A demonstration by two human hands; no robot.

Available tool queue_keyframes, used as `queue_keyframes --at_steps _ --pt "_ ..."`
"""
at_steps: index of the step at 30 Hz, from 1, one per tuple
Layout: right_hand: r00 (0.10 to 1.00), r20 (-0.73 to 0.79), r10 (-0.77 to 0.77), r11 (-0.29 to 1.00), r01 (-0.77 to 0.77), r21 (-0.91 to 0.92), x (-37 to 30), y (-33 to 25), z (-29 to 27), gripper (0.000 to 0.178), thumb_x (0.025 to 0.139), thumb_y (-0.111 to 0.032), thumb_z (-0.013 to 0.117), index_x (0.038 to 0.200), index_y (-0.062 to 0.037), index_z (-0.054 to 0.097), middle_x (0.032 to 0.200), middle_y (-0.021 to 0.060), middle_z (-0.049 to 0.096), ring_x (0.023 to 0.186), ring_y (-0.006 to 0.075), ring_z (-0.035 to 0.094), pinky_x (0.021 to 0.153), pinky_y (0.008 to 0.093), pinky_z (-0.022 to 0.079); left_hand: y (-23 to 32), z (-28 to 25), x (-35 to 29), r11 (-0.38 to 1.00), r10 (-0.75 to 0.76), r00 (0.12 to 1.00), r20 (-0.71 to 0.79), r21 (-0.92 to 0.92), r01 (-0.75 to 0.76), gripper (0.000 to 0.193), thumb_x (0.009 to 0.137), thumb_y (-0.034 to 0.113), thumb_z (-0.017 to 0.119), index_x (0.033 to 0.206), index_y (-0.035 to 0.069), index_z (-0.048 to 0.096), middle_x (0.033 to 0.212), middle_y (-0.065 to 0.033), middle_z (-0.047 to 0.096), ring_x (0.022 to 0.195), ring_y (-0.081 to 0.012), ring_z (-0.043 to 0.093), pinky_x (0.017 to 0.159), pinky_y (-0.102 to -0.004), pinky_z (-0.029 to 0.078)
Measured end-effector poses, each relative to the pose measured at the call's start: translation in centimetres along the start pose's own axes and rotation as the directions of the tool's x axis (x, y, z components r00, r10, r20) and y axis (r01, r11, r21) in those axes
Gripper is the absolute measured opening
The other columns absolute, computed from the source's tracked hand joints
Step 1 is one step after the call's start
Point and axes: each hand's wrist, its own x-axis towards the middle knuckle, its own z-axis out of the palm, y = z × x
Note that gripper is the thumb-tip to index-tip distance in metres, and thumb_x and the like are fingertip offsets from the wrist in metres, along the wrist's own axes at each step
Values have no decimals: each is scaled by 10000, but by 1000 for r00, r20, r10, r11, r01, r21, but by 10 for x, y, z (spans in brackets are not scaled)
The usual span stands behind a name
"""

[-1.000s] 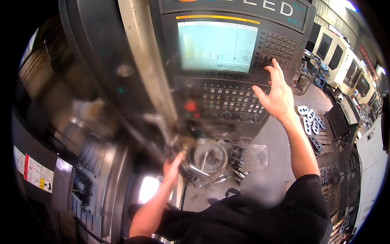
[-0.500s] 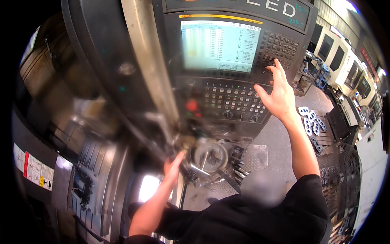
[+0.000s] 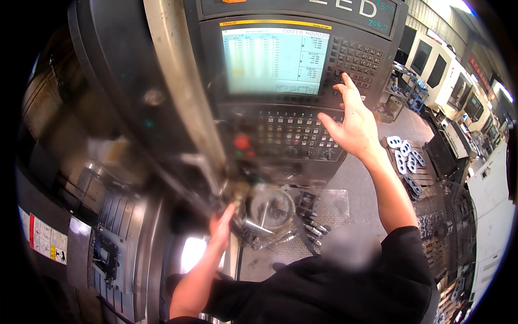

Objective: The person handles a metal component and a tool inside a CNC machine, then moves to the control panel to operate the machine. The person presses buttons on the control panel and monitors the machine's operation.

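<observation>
My right hand (image 3: 353,121) is raised at the control panel's keypad (image 3: 360,54), its index finger stretched to the lower keys and its thumb spread away. It holds nothing; whether the fingertip presses a key I cannot tell. Left of the keypad glows the screen (image 3: 275,62) with columns of figures. Below lies a panel of small buttons and dials (image 3: 294,132), with a blurred red knob (image 3: 242,142) at its left. My left hand (image 3: 220,229) is low beside the blurred dark edge of the machine door (image 3: 178,181). Its thumb points up; the other fingers are mostly hidden.
At left, a slotted metal machine table (image 3: 110,210) carries a dark fixture (image 3: 105,254). Below the panel stand a round container (image 3: 272,208) and several metal tool holders (image 3: 315,229). Flat grey parts with holes (image 3: 400,161) lie on a pallet at right, near a fan (image 3: 448,216).
The view has shifted a little, so the panel sits further left. My right index finger has moved slightly at the lower keys. My left hand stays by the door edge.
</observation>
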Motion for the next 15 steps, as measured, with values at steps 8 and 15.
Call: queue_keyframes --at_steps 8,15 --pt "995 65 -76 984 85 -157 3 3 7 680 818 -320 800 1354 -24 505 1610 214 360 935 387 720 839 445 578 -4 -3 5 1000 3 1000 11 31 -4 1046 807 468 857 1504 -116 342 1474 -223 504 1381 -300 475 1170 -384 345" --pt "997 37 -72 995 75 -73 4 2 5 674 816 -298 800 1354 -22 503 1613 201 361 949 389 715 841 443 575 -5 -2 5 996 -20 1000 -5 82 21 1216 767 532 861 1549 -143 220 1548 -270 406 1443 -333 404 1200 -397 308"
